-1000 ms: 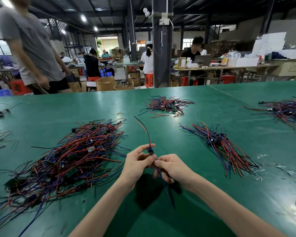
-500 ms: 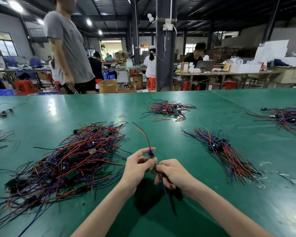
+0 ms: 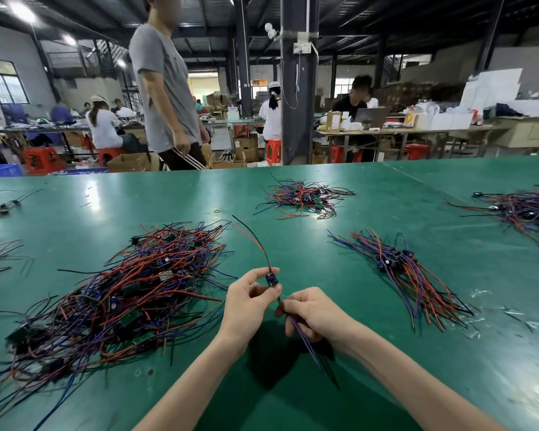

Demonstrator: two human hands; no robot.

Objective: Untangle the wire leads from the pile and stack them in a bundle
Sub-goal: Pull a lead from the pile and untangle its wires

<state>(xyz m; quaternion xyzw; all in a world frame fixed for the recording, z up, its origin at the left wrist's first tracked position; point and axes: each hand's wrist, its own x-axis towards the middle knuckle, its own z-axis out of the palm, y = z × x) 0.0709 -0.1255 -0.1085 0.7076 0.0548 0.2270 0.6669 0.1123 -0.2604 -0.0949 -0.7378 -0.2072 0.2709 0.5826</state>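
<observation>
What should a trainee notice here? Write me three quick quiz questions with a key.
1. True or false: the left hand pinches the wire lead at its small blue part.
2. Where does the sorted bundle lie? A) to the person's right of the hands B) to the person's left of them C) under them.
3. Fill in: the right hand grips the lead's lower wires, and the tangled pile lies to the person's ____.

Key: 1 true; 2 A; 3 left.
</observation>
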